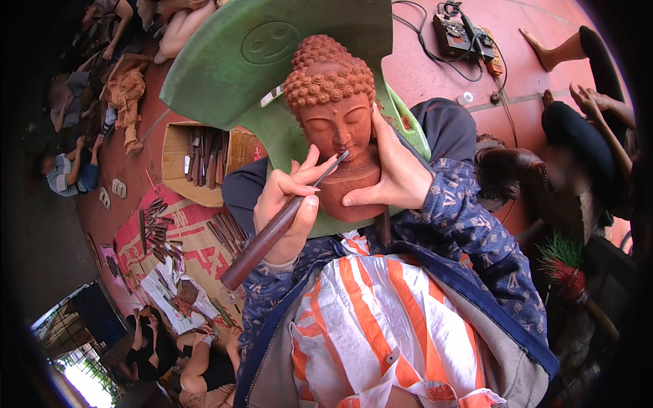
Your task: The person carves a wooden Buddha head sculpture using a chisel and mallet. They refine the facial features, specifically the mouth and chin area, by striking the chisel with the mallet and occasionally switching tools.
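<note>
My right hand (401, 166) clasps the side of the reddish wooden Buddha head (333, 126), thumb across the neck; my left hand (277, 194) holds a dark-handled carving chisel (260, 243), its tip at the mouth. The head is over the near edge of the green plastic chair (211, 75). I judge it stiff, fairly heavy, not slippery; neck and base suit a firm grip, while lips, nose and curls could chip.
</note>
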Demonstrator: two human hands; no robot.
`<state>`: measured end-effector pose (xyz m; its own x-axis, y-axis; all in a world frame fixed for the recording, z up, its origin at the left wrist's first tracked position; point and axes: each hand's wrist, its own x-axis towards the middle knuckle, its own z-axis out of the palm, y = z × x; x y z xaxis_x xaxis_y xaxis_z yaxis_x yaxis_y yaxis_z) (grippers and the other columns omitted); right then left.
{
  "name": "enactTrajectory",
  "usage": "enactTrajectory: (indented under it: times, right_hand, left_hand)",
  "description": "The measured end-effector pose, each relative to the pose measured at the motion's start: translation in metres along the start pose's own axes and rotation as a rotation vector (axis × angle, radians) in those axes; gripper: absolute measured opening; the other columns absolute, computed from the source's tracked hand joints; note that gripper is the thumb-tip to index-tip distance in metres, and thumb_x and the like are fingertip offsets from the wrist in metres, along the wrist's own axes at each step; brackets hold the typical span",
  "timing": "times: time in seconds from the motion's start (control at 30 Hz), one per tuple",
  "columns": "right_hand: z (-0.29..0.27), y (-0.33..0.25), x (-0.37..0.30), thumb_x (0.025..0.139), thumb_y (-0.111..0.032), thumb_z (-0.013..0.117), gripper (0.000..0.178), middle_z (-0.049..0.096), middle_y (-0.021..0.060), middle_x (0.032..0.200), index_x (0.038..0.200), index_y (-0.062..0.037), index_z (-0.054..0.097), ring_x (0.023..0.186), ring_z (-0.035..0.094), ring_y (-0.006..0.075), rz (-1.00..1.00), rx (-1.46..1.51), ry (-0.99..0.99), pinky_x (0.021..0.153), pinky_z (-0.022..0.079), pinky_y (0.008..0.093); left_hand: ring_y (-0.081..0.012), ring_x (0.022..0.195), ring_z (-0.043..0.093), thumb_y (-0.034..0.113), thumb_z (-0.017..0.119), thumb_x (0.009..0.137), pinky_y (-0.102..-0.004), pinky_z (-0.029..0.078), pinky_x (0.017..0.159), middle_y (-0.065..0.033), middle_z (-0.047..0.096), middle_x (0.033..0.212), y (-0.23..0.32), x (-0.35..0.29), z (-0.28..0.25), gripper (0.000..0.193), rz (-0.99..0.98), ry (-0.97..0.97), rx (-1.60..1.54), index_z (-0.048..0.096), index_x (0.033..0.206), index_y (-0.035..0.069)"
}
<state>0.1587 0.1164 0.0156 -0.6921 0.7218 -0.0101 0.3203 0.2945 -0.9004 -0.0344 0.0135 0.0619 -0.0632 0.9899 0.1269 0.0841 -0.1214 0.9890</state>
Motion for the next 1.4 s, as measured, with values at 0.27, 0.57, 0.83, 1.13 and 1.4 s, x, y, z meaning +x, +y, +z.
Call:
enactTrajectory:
  times: [0.27, 0.57, 0.83, 1.13, 1.4]
  right_hand:
    - [0.001, 0.003, 0.001, 0.059, -0.048, 0.087, 0.139, 0.040, 0.0366, 0.126, 0.142, 0.0177, -0.003, 0.118, 0.044, 0.0462, -0.066, -0.033, 0.018, 0.104, 0.036, 0.0436]
    - [0.000, 0.002, 0.000, 0.059, -0.048, 0.087, 0.138, 0.040, 0.0371, 0.125, 0.142, 0.0182, -0.002, 0.117, 0.044, 0.0468, -0.064, -0.039, 0.018, 0.104, 0.037, 0.0435]
    - [0.001, 0.003, 0.002, 0.058, -0.047, 0.088, 0.138, 0.041, 0.0360, 0.123, 0.142, 0.0179, -0.002, 0.117, 0.045, 0.0465, -0.081, -0.042, 0.023, 0.103, 0.037, 0.0443]
    - [0.006, 0.009, 0.001, 0.058, -0.045, 0.088, 0.135, 0.035, 0.0353, 0.135, 0.145, 0.0104, 0.002, 0.127, 0.039, 0.0461, -0.054, 0.085, 0.063, 0.108, 0.033, 0.0439]
    - [0.006, 0.011, 0.001, 0.058, -0.048, 0.088, 0.135, 0.032, 0.0358, 0.137, 0.145, 0.0117, 0.002, 0.130, 0.036, 0.0459, -0.069, 0.067, 0.049, 0.110, 0.032, 0.0437]
  left_hand:
    - [-0.0414, 0.136, 0.036, 0.014, 0.053, 0.094, -0.0529, 0.013, 0.115, -0.0254, 0.060, 0.124, 0.000, -0.001, 0.010, 0.013, 0.013, 0.037, -0.020, 0.043, 0.092, 0.006]
    - [-0.0404, 0.127, 0.049, -0.001, 0.056, 0.086, -0.0416, 0.038, 0.106, -0.0257, 0.063, 0.118, 0.020, 0.004, 0.023, 0.011, -0.015, 0.088, 0.149, 0.046, 0.090, 0.001]
    - [-0.0368, 0.125, 0.053, -0.001, 0.057, 0.084, -0.0457, 0.035, 0.108, -0.0262, 0.062, 0.118, 0.011, 0.004, 0.030, 0.013, 0.043, 0.038, 0.326, 0.047, 0.090, 0.002]
    - [-0.0434, 0.120, 0.054, 0.014, 0.056, 0.091, -0.0543, 0.027, 0.112, -0.0318, 0.063, 0.112, 0.018, 0.007, -0.001, 0.018, 0.075, 0.106, -0.092, 0.042, 0.090, 0.004]
    - [-0.0430, 0.126, 0.049, 0.014, 0.058, 0.093, -0.0564, 0.016, 0.115, -0.0297, 0.064, 0.112, 0.004, -0.005, -0.003, 0.019, 0.095, 0.134, 0.019, 0.041, 0.092, 0.006]
